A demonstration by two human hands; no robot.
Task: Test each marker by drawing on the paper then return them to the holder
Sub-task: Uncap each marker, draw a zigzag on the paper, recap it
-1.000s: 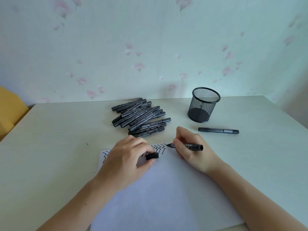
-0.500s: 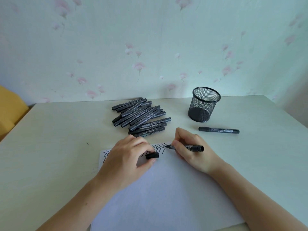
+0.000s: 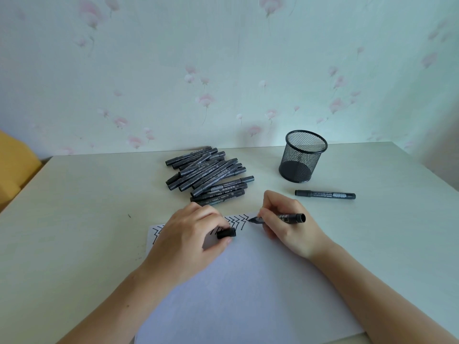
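Yellow object [image 3: 15,165] at far 9 o'clock, off the table edge, cut by the frame. Pale table [image 3: 82,207] fills the lower half; flowered wallpaper [image 3: 223,70] behind it at 12 o'clock. Small dark speck on the tabletop left of the paper. White paper [image 3: 243,289] lies at 6 o'clock, running off the bottom edge; a row of black zigzag marks [image 3: 237,219] crosses its far edge, partly hidden under the left hand. Left hand [image 3: 188,242] rests on the paper's far left part, palm down, fingers curled, thumb and fingertips pinching a black marker cap [image 3: 226,233] that sits on the sheet. Pile of capped black markers [image 3: 208,173] at 11 to 12 o'clock from the hands, on the table just beyond the paper's far edge, lying crossed over each other, mostly slanted up to the right. Right hand [image 3: 289,229] at centre, just right of the zigzags, fingers curled tight round an uncapped marker [image 3: 285,218] in a writing grip; tip points left and touches the paper at the right end of the zigzag row, back end sticks out to the right. Black mesh holder [image 3: 301,157] upright at 1 o'clock, apart from the pile, no marker visible inside through the mesh. One capped marker [image 3: 325,194] lies alone, flat on the table at 2 o'clock, just in front of the holder, roughly level left to right, near the right hand but not touching it.
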